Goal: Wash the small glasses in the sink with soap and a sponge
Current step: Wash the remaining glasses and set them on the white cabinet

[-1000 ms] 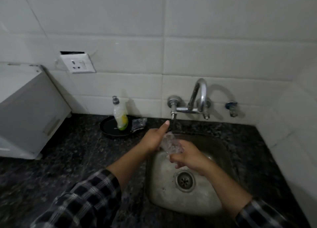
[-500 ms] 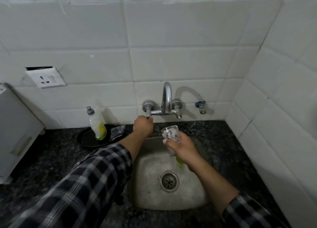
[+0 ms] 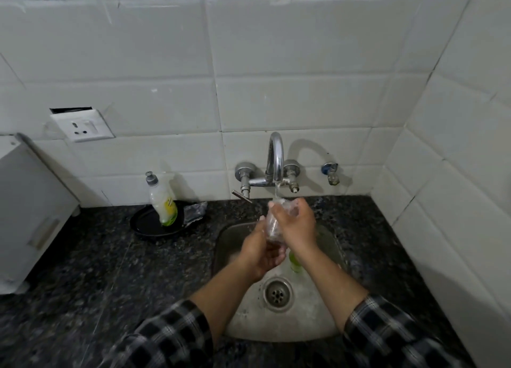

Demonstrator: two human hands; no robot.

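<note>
The glass [image 3: 274,224] is above the back of the sink [image 3: 279,329], tilted, its rim right under the tap [image 3: 276,157], and a thin stream of water falls onto it. The right hand [image 3: 298,224] grips its upper part with curled fingers. The left hand [image 3: 262,250] is cupped round its base from below. Half a second ago the left hand was up at the tap's left handle and the right hand held the glass alone. Now both hands are on the glass.

Only one glass can be seen. A green thing [image 3: 296,262] lies in the sink just under the right wrist, too hidden to name.

There is one soap bottle [image 3: 163,201], standing tilted in one black dish [image 3: 146,225] at the back edge of the counter [image 3: 83,271], left of the sink. Its label is yellow and green, and the writing is too small to read. One crumpled wrapper [image 3: 197,210] sits at the dish's right rim.

On the tiled wall are one socket [image 3: 83,125] and one small blue-capped valve [image 3: 330,172] right of the tap. A white box [image 3: 27,207] stands at the counter's left edge.
</note>
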